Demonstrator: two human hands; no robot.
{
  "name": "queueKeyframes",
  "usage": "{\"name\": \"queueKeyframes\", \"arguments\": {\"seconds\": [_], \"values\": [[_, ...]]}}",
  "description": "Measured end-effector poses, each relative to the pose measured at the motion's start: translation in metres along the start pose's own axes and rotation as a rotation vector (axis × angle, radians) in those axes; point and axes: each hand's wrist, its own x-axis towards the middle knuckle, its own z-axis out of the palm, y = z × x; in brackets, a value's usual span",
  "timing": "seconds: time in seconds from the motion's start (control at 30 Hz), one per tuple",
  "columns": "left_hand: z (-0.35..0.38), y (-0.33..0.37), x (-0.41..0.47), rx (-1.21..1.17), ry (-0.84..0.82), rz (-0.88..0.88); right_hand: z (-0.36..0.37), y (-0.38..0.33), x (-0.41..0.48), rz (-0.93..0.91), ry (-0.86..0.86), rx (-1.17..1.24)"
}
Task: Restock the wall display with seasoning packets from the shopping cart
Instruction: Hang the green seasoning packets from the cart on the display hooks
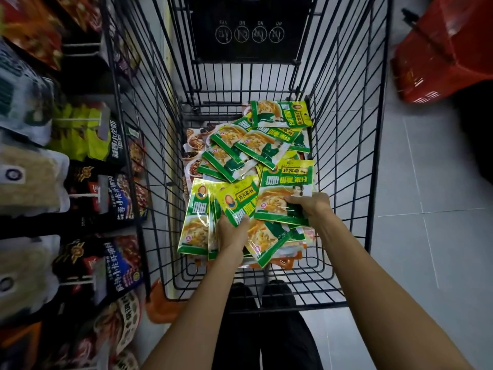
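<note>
In the lower centre of the frame, a bundle of seasoning packets [196, 225], green and yellow, is gripped upright by the left hand [232, 233] inside the black wire shopping cart [373, 129]. Just to its right, a single packet [284, 190] is pinched at its lower corner by the right hand [310, 206]. More loose packets [256, 145] are heaped on the cart floor at mid-frame. The wall display [88, 182] is seen along the left edge, hung with bags. A red plastic basket [448, 49] is seen at upper right.
</note>
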Motion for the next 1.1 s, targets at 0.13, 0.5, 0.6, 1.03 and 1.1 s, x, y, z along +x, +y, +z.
{"name": "queueKeyframes", "arguments": {"seconds": [0.13, 0.5, 0.6, 1.03, 1.1], "values": [[-0.013, 0.000, -0.001, -0.115, -0.067, -0.090, -0.002, 0.000, -0.012, -0.044, -0.021, 0.044], [-0.079, 0.045, -0.043, -0.143, 0.136, 0.300, -0.023, -0.029, -0.079, -0.228, -0.271, 0.112], [-0.104, 0.077, -0.074, -0.156, 0.183, 0.433, -0.028, -0.051, -0.111, -0.306, -0.357, 0.147], [-0.225, 0.186, -0.260, -0.323, 0.520, 0.984, -0.008, -0.192, -0.293, -0.846, -0.721, -0.056], [-0.245, 0.189, -0.298, -0.375, 0.576, 1.047, -0.002, -0.206, -0.329, -0.926, -0.831, -0.073]]}}
